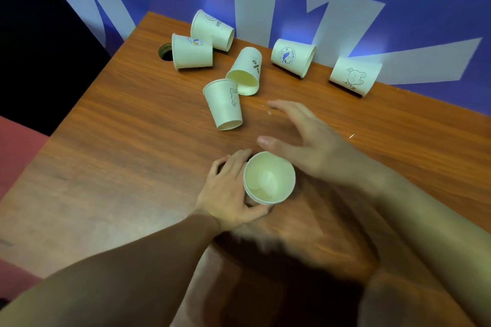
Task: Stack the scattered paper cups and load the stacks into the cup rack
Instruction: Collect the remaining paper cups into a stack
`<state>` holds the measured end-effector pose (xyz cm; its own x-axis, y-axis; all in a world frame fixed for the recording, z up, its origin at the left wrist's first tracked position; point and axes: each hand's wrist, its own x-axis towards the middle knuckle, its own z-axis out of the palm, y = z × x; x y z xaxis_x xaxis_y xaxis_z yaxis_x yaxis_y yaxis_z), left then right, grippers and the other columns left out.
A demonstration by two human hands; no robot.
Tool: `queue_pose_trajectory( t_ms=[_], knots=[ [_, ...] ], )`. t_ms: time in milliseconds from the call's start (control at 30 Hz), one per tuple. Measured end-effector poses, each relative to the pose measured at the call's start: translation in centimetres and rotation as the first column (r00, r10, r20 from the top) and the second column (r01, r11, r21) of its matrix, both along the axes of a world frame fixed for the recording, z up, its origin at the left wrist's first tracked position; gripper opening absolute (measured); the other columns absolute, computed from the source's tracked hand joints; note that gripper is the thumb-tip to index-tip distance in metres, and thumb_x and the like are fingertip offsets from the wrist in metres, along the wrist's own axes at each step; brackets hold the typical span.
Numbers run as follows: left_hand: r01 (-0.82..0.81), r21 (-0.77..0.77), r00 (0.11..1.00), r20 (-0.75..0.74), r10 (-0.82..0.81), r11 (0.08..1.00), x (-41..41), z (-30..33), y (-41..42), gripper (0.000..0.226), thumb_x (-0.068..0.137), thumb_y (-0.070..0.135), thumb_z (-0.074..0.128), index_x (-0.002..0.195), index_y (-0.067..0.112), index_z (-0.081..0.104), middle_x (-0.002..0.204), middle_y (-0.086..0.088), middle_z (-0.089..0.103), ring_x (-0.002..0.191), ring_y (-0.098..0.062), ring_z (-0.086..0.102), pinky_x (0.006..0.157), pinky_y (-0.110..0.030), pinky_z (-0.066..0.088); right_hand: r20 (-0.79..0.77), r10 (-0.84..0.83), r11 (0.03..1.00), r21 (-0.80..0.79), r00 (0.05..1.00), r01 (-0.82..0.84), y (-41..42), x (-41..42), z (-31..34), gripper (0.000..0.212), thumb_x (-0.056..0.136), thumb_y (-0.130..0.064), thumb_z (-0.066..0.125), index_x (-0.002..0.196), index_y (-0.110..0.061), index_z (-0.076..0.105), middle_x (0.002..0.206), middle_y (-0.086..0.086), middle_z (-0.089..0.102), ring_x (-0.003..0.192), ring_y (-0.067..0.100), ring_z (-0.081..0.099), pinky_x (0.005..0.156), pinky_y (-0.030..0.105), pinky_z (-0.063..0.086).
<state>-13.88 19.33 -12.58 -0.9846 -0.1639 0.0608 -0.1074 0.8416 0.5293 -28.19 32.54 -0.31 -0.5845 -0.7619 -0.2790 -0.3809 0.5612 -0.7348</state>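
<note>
Left hand (228, 188) grips the upright cup stack (269, 177); right hand (300, 138) hovers beyond it, fingers spread, holding nothing. Farther back lies a cup (211, 29) reading "HE", the rest unreadable.

A stack of cups (269, 178) is held upright on the bench (132, 154) by the left hand (228, 191); the right hand (305, 141) is spread beside it. Six cups lie scattered beyond.

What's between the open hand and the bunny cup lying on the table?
Nothing but bare wooden table. The head view shows the right hand reaching, with an open gap before the bunny cup.
</note>
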Motion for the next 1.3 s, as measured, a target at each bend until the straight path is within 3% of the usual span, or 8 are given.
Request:
queue_pose_trajectory(
  t_ms=[167, 333, 533, 833, 967, 1100, 1200, 1300],
  knots=[
    [-0.007, 0.021, 1.0, -0.004, 0.007, 1.0, -0.2, -0.5, -0.1, 0.091, 0.065, 0.062, 0.079, 0.138, 0.018, 0.047, 0.142, 0.002, 0.05, 0.134, -0.016, 0.047, 0.108, -0.034, 0.027, -0.303, -0.169, 0.976, 0.079, 0.938, 0.202, 0.6, -7.0, -1.8, 0.066, 0.089, -0.045, 0.067, 0.147, -0.026, 0.039, 0.152, -0.005, 0.039, 0.14, 0.013, 0.031, 0.109, 0.023, 0.024],
    [0.0, 0.04, 0.999, -0.046, 0.002, 0.999, -0.6, -0.8, -0.2, 0.098, 0.061, 0.063, 0.077, 0.139, 0.02, 0.037, 0.141, -0.001, 0.053, 0.13, -0.02, 0.052, 0.107, -0.036, 0.029, -0.511, -0.37, 0.878, 0.08, 0.776, 0.471, 1.3, -12.8, -4.1, 0.061, 0.088, -0.032, 0.064, 0.144, -0.021, 0.042, 0.158, 0.006, 0.028, 0.146, 0.026, 0.023, 0.117, 0.044, 0.029],
    [0.006, 0.083, 1.0, -0.021, -0.004, 0.996, -0.7, -0.5, -0.3, 0.093, 0.062, 0.066, 0.072, 0.136, 0.023, 0.036, 0.141, 0.0, 0.054, 0.131, -0.014, 0.044, 0.107, -0.035, 0.027, -0.662, -0.281, 0.782, 0.262, 0.695, 0.565, 1.9, -15.7, -6.1, 0.069, 0.08, -0.027, 0.072, 0.142, -0.019, 0.042, 0.144, 0.012, 0.041, 0.137, 0.033, 0.033, 0.115, 0.047, 0.024],
    [0.022, 0.024, 1.0, -0.004, -0.022, 0.999, -0.7, -0.8, -0.5, 0.098, 0.06, 0.065, 0.079, 0.138, 0.023, 0.037, 0.144, 0.004, 0.051, 0.134, -0.011, 0.043, 0.109, -0.031, 0.025, -0.715, -0.007, 0.74, 0.467, 0.699, 0.484, 3.3, -15.0, -6.6, 0.069, 0.073, -0.013, 0.079, 0.132, -0.013, 0.045, 0.129, 0.016, 0.055, 0.126, 0.036, 0.045, 0.11, 0.044, 0.031],
    [0.01, 0.003, 1.0, -0.025, -0.01, 1.0, -0.6, -0.9, -0.4, 0.097, 0.061, 0.061, 0.082, 0.138, 0.02, 0.04, 0.143, 0.002, 0.052, 0.133, -0.014, 0.046, 0.109, -0.034, 0.027, -0.691, 0.062, 0.748, 0.51, 0.72, 0.425, 3.6, -13.9, -5.7, 0.06, 0.077, -0.03, 0.077, 0.129, -0.016, 0.05, 0.127, 0.011, 0.058, 0.123, 0.033, 0.046, 0.11, 0.047, 0.03],
    [-0.014, -0.028, 0.999, -0.039, 0.013, 1.0, -0.6, -1.0, -0.1, 0.093, 0.063, 0.061, 0.082, 0.137, 0.016, 0.05, 0.141, 0.002, 0.053, 0.132, -0.017, 0.05, 0.107, -0.032, 0.03, -0.611, 0.025, 0.814, 0.472, 0.791, 0.339, 3.7, -11.8, -4.7, 0.066, 0.078, -0.048, 0.072, 0.138, -0.031, 0.05, 0.128, 0.005, 0.054, 0.124, 0.032, 0.047, 0.114, 0.058, 0.024],
    [-0.023, -0.039, 0.999, -0.046, 0.022, 0.999, -0.6, -0.8, 0.0, 0.091, 0.064, 0.06, 0.081, 0.136, 0.014, 0.053, 0.141, 0.001, 0.052, 0.132, -0.016, 0.049, 0.106, -0.031, 0.03, -0.541, -0.053, 0.875, 0.379, 0.839, 0.3, 3.7, -9.6, -3.4, 0.069, 0.078, -0.057, 0.069, 0.141, -0.035, 0.048, 0.118, 0.001, 0.051, 0.108, 0.028, 0.055, 0.091, 0.048, 0.048],
    [-0.025, -0.05, 0.998, -0.052, 0.022, 0.998, -0.6, -0.9, 0.1, 0.091, 0.065, 0.06, 0.081, 0.137, 0.013, 0.052, 0.142, -0.001, 0.052, 0.135, -0.017, 0.047, 0.107, -0.035, 0.032, -0.477, -0.126, 0.937, 0.232, 0.87, 0.263, 3.6, -7.1, -1.5, 0.07, 0.077, -0.061, 0.068, 0.139, -0.036, 0.048, 0.115, -0.003, 0.052, 0.104, 0.02, 0.053, 0.083, 0.038, 0.048]
  ],
)
